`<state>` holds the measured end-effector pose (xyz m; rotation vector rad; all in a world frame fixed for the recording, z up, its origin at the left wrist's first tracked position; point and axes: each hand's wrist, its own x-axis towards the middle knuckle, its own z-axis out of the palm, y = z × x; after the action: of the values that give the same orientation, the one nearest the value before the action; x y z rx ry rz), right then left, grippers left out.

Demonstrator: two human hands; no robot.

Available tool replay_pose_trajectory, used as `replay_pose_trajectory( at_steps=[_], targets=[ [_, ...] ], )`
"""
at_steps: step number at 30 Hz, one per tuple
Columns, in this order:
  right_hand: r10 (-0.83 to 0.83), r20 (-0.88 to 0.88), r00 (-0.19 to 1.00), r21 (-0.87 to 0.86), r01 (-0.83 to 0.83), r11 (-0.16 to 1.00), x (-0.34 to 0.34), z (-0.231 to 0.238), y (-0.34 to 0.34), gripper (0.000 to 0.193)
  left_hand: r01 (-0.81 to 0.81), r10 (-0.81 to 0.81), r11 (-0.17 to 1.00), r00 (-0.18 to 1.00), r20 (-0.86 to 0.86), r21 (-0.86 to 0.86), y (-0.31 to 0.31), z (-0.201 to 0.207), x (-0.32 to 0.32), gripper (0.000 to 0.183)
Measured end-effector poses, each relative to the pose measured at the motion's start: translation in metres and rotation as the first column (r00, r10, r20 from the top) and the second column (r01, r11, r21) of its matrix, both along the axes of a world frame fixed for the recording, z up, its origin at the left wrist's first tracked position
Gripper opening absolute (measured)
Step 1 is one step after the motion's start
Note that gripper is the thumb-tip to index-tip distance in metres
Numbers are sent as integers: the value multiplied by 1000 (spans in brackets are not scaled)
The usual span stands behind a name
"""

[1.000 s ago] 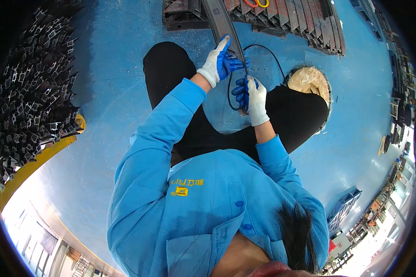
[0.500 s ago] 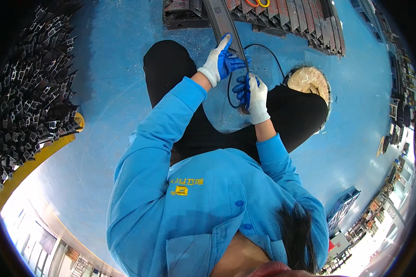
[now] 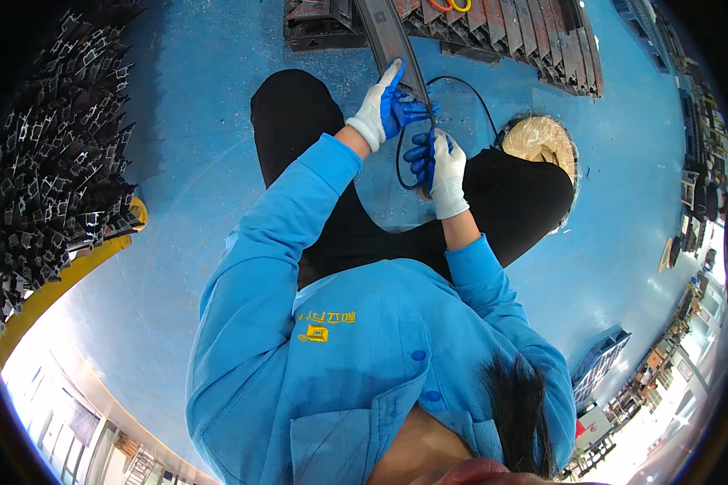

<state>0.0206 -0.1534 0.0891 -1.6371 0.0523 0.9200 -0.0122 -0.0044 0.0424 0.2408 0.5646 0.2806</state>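
Left hand (image 3: pixel 384 109) clamps dark metal profile (image 3: pixel 392 40) to steady it, right hand (image 3: pixel 441 166) just below pinching black rubber strip (image 3: pixel 461 89), likely feeding it in.

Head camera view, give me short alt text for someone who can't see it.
Two hands in white gloves with blue palms, left hand and right hand, grip a long dark metal profile and a thin black rubber cord above a blue floor, the person in a blue jacket.
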Motion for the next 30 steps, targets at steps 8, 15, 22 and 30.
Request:
replay_pose_trajectory(
  at_steps=[8, 15, 22, 30],
  targets=[
    [14, 23, 1000, -50, -13, 999, 1, 6, 5, 31, 39, -39, 999, 999, -19, -6, 1, -5, 0, 41],
    [-7, -45, 999, -30, 5, 1000, 2, 0, 2, 26, 16, -13, 999, 998, -66, 33, 0, -7, 1, 42],
    [-107, 58, 993, -19, 108, 994, -4, -2, 6, 24, 20, -17, 999, 997, -71, 41, 0, -7, 2, 39],
    [-33, 8, 999, -8, 33, 999, -3, 2, 9, 33, 50, -51, 998, 998, -20, -34, 4, -23, 4, 36]
  ],
)
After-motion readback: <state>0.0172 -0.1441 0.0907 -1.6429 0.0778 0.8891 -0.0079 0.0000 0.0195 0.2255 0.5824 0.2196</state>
